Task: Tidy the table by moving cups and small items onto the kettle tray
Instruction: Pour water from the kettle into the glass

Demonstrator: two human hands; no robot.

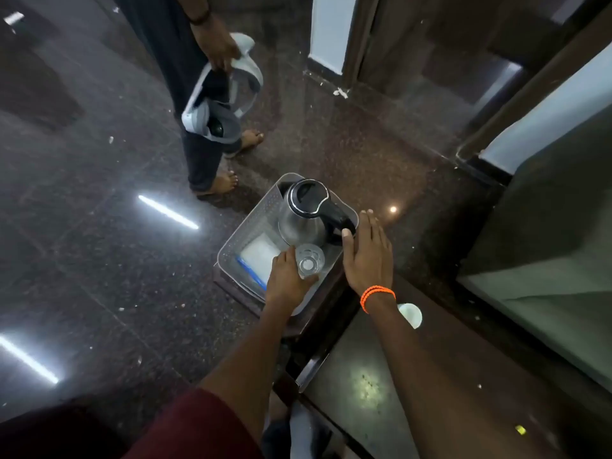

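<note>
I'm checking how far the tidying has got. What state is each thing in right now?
Kettle: upright on the tray, lid closed.
Glass: upright on the tray, looks empty, gripped by the left hand.
Right hand: open, fingers straight, at the tray's right edge by the kettle handle.
Tray: on the table corner.
White cup: on the table, not yet on the tray.

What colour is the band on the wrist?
Orange. The wristband on the right hand shows best in the head view.
</note>
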